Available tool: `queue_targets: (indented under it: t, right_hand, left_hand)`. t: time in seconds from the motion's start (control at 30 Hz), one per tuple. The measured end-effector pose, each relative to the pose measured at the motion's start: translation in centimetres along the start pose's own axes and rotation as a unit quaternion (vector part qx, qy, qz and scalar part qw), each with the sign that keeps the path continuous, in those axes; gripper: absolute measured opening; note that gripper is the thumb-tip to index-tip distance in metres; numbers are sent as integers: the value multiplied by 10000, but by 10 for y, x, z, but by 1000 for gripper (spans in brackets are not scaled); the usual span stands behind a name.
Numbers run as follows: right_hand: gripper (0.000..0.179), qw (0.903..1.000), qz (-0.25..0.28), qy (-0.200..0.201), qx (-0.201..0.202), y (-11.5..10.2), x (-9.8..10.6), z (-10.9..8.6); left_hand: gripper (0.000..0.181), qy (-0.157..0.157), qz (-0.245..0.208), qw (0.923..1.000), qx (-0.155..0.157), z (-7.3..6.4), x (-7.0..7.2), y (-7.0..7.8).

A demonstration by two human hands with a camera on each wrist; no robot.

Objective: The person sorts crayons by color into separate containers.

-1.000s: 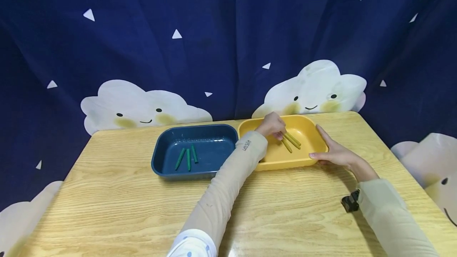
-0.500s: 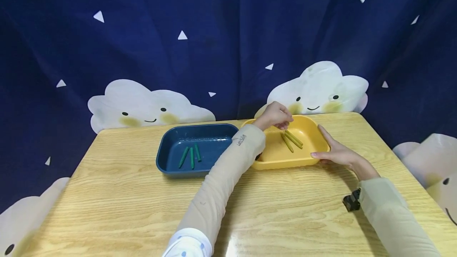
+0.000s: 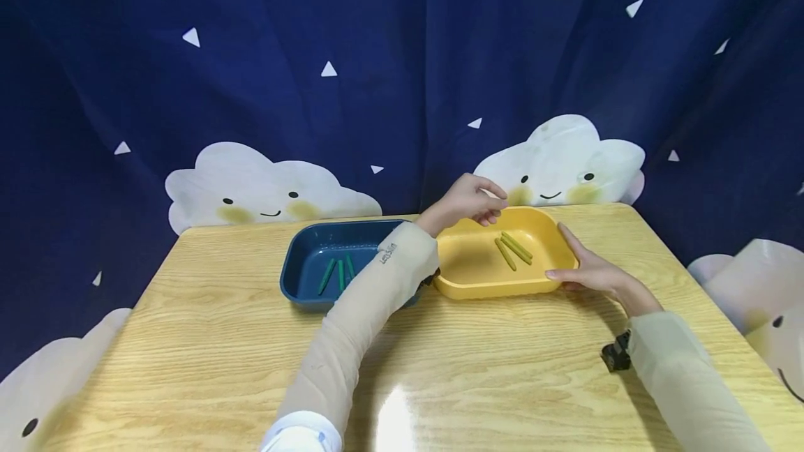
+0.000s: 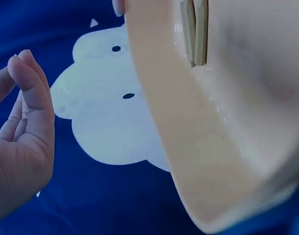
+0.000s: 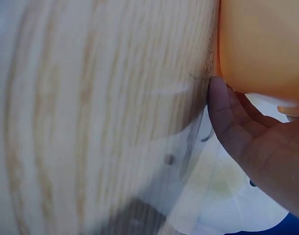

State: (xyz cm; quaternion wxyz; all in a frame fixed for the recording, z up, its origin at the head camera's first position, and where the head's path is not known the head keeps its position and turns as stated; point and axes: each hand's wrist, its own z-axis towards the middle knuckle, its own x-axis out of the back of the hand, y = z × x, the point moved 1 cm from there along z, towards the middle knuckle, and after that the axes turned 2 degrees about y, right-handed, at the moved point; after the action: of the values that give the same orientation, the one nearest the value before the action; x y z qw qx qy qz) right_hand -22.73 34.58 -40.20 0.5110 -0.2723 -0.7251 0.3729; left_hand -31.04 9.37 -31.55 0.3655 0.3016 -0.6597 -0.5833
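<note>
My left hand [image 3: 466,202] hovers over the back left rim of the yellow tray [image 3: 467,257], its fingers loosely bent. Nothing lies between its thumb and fingertips in the left wrist view. Three yellow crayons [image 3: 505,254] lie side by side on the tray's floor; two of them [image 4: 201,34] show hexagonal sides. At the tray's right end, my right hand [image 3: 593,272] holds the wall, thumb at the front corner and index finger along the side. Its fingertips [image 5: 218,93] meet the outer wall low near the tabletop in the right wrist view.
A dark blue tray [image 3: 294,257] stands left of the yellow one, partly behind my left sleeve. Green crayons [image 3: 326,276] lie in it. Both trays stand on a wooden table [image 3: 207,340], before a navy curtain [image 3: 377,54]. A black wrist camera [image 3: 615,353] hangs below my right sleeve.
My left hand has let go of the yellow crayons, risen out of the yellow tray and drawn back left. The three crayons now rest on its floor. My right hand stays in place.
</note>
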Motion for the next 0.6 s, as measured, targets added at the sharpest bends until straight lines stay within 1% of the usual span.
queue_targets:
  t: [0.1, 0.2, 0.33, 0.47, 0.6]
  right_hand:
    - [108, 10000, 42, -34, 12, -1, -2, 1]
    - [107, 10000, 58, -57, 34, -1, -2, 3]
    - [106, 10000, 49, -75, -21, -2, -2, 4]
    - [106, 9999, -24, -110, -97, -3, -2, 4]
    - [106, 9999, -103, -120, -63, -2, -1, 2]
  left_hand:
    - [19, 29, -85, 10000, -35, -12, 10, -3]
    - [23, 37, -194, 9997, -143, -25, 21, -7]
    - [21, 138, -253, 9991, -296, -43, 36, -16]
    - [20, 273, -287, 9987, -331, -63, 48, -25]
    - [21, 280, -369, 9982, -391, -84, 58, -30]
